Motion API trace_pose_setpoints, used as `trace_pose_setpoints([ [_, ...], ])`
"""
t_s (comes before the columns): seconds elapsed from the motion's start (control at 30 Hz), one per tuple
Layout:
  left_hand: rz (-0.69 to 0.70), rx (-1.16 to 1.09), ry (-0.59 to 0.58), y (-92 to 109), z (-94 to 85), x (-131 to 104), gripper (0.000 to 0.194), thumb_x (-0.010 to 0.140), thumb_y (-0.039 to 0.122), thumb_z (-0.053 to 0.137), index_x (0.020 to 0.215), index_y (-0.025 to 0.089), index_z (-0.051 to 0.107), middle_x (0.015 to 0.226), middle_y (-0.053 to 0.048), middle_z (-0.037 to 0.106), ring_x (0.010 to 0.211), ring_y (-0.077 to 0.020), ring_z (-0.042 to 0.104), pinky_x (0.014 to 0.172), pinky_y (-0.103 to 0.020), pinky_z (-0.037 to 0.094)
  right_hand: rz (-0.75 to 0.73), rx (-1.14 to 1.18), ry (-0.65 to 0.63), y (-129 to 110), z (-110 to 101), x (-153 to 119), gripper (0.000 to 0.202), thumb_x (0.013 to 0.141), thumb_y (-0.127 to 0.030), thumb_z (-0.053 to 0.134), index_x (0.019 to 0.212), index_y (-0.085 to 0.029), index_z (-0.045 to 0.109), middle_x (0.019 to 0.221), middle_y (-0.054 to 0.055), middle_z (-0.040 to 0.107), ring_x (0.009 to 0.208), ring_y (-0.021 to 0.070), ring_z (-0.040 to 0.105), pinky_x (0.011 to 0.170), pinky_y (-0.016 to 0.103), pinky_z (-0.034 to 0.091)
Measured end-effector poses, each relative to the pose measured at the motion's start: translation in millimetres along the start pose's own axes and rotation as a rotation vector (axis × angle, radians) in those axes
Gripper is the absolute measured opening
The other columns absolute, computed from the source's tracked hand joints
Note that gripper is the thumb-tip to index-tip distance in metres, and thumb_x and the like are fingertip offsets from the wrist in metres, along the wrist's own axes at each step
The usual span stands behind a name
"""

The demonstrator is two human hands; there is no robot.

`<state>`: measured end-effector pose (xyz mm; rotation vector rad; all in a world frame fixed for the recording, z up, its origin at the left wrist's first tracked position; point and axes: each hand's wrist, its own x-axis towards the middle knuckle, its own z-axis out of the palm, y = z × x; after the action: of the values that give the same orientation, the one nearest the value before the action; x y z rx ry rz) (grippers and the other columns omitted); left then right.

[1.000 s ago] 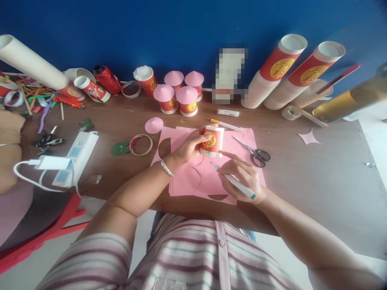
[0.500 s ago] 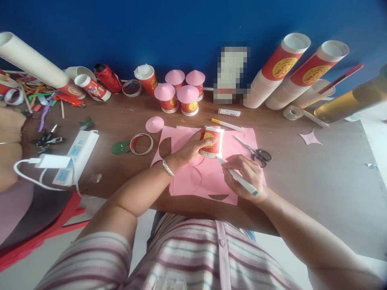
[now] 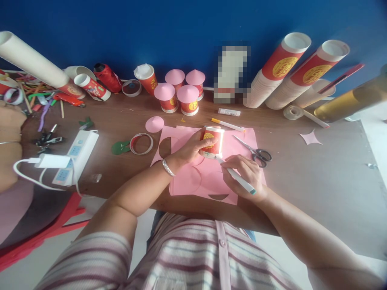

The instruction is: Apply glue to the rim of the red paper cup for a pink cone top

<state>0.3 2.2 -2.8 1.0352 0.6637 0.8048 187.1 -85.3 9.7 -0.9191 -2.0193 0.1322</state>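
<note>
My left hand is wrapped round a red and white paper cup with a gold emblem. Green marks show on the cup's white rim, at its lower edge. My right hand grips a white marker with a green end, its tip at that rim. Beneath both hands lie pink paper sheets with round cut-outs. Black-handled scissors rest on the sheets, right of the cup. An orange-tipped white marker lies just beyond the cup.
Several cups with pink cone tops stand at the back. Tall cup stacks lean right of them. A tape ring, a power strip and a pink cone lie left. Another person's arm is at far left.
The green end of the marker in my right hand has shifted slightly left and down, changing its slant. My left hand and the cup look unmoved.
</note>
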Motion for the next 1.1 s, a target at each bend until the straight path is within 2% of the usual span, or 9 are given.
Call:
trace_pose_setpoints([
  [0.37,-0.006,-0.022,-0.053,-3.7,-1.4,0.4,0.041,0.081,0.047,0.077,0.106,0.018,0.063,0.098,-0.006,0.064,0.087,-0.0181,0.058,0.076,-0.031,0.044,-0.007,0.019,-0.007,-1.0,2.5,1.5,0.023,0.087,-0.005,0.061,0.101,-0.023,0.058,0.076,0.0,0.068,0.067,0.0156,0.069,0.062,0.029,0.056],
  [0.67,-0.028,-0.023,-0.037,-2.5,-2.7,1.2,0.043,0.078,0.047,0.078,0.105,0.018,0.063,0.095,-0.006,0.064,0.085,-0.0179,0.058,0.073,-0.03,0.044,-0.015,0.083,-0.008,-1.9,-0.6,2.5,0.026,0.084,-0.005,0.061,0.102,-0.024,0.06,0.075,-0.001,0.069,0.069,0.0166,0.07,0.064,0.029,0.058],
  [0.87,0.005,-0.037,-0.007,-1.8,-1.3,1.0,0.037,0.081,0.045,0.075,0.103,0.017,0.065,0.094,-0.005,0.065,0.084,-0.0178,0.059,0.075,-0.03,0.045,-0.004,0.049,-0.016,-1.1,-2.9,2.2,0.023,0.085,-0.005,0.061,0.1,-0.023,0.06,0.073,-0.001,0.068,0.065,0.016,0.069,0.06,0.028,0.056],
  [1.0,0.022,-0.036,-0.01,-2.8,-1.5,1.0,0.039,0.083,0.044,0.073,0.11,0.017,0.068,0.101,-0.007,0.067,0.087,-0.0186,0.06,0.075,-0.03,0.046,0.021,0.041,-0.008,0.0,-2.9,0.4,0.023,0.085,-0.006,0.06,0.101,-0.023,0.061,0.076,0.0,0.069,0.067,0.0163,0.07,0.059,0.028,0.055],
  [1.1,0.025,-0.03,0.004,-3.1,-2.6,0.6,0.037,0.084,0.043,0.072,0.11,0.017,0.068,0.098,-0.006,0.067,0.085,-0.0177,0.059,0.074,-0.029,0.045,0.02,0.042,-0.015,-0.5,-2.9,0.9,0.024,0.085,-0.006,0.06,0.101,-0.023,0.061,0.076,-0.001,0.07,0.067,0.016,0.07,0.06,0.027,0.055],
])
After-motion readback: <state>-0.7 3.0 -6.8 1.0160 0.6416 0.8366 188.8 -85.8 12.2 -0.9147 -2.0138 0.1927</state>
